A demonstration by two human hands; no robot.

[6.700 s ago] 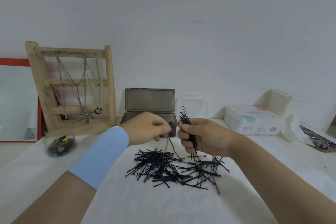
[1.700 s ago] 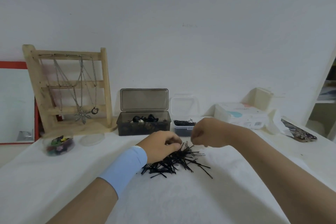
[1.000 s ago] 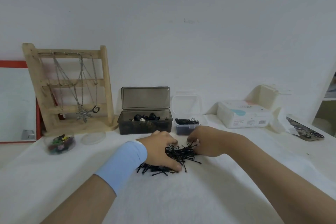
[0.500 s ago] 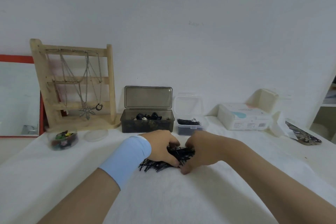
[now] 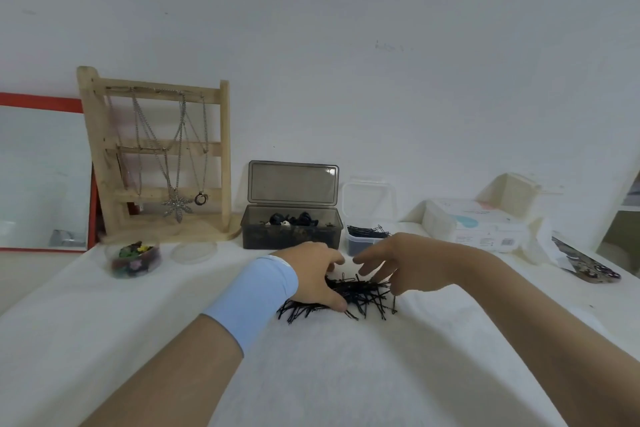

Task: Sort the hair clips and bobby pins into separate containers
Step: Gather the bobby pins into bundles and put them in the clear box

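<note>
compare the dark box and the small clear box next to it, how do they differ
The dark box is wider, with a smoke-tinted lid; the clear box is narrower, with a colourless lid. The dark box holds chunky black hair clips; the clear box holds thin bobby pins. Both stand side by side with lids raised upright.

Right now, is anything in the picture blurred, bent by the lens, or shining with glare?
Head view: the right hand is slightly motion-blurred; the bobby pin pile looks sharper. Head view: the wide lens seems to tilt the wooden stand at left. Head view: a small glare spot sits on the dark box lid; shadows are faint.
</note>
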